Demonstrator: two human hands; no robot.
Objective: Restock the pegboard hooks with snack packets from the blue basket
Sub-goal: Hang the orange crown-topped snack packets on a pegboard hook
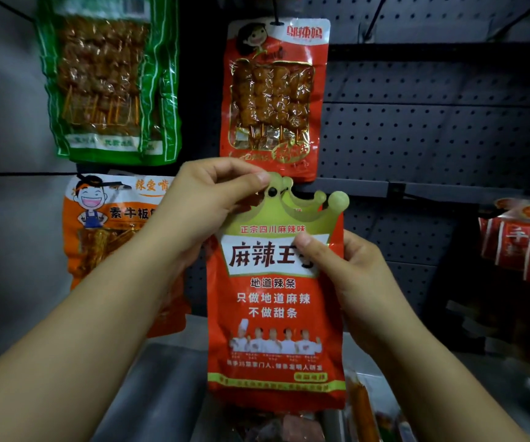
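Left grip (206, 199): pinching crown tab of red packet (276, 314).
Right grip (346, 272): pinching packet's right edge.
Pegboard (432, 122): behind both.

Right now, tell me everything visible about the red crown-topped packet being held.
The red crown-topped packet is a glossy plastic pouch, upright and facing the camera. It has a green crown-shaped header, a white banner with dark characters, white text and a row of chefs. A dark hook tip shows at the hang hole in its crown. The left hand pinches the crown; the right hand grips its right edge, thumb on the banner. It hangs before the pegboard, below a red skewer packet.
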